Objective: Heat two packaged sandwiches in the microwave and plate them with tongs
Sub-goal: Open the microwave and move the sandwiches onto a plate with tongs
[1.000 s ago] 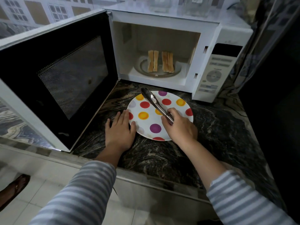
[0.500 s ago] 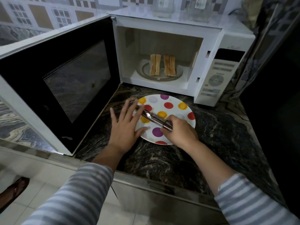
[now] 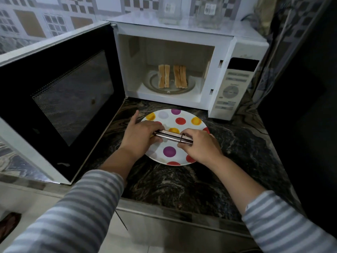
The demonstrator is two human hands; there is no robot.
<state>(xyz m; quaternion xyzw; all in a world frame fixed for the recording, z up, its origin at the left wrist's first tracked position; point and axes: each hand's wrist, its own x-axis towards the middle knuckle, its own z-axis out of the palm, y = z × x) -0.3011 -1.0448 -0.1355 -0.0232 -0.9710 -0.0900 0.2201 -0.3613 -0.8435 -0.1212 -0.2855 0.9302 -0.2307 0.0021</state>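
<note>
Two sandwiches (image 3: 172, 76) stand on edge side by side on the glass turntable (image 3: 189, 85) inside the open white microwave (image 3: 242, 52). In front of it a white plate with coloured dots (image 3: 180, 115) lies on the dark marble counter. Metal tongs (image 3: 173, 136) lie level above the plate, closed, held at both ends. My left hand (image 3: 140, 137) grips the tip end, its index finger pointing away. My right hand (image 3: 198, 145) pinches the handle end at the locking ring.
The microwave door (image 3: 60, 94) stands wide open to the left, reaching out over the counter's front edge. Two clear jars (image 3: 189, 11) sit on top of the microwave. A dark wall (image 3: 300, 106) closes the right side. A tiled floor lies below the counter.
The tongs have swung from a diagonal to level across the plate. My left hand left the counter and plate rim and took hold of the tongs' tip end.
</note>
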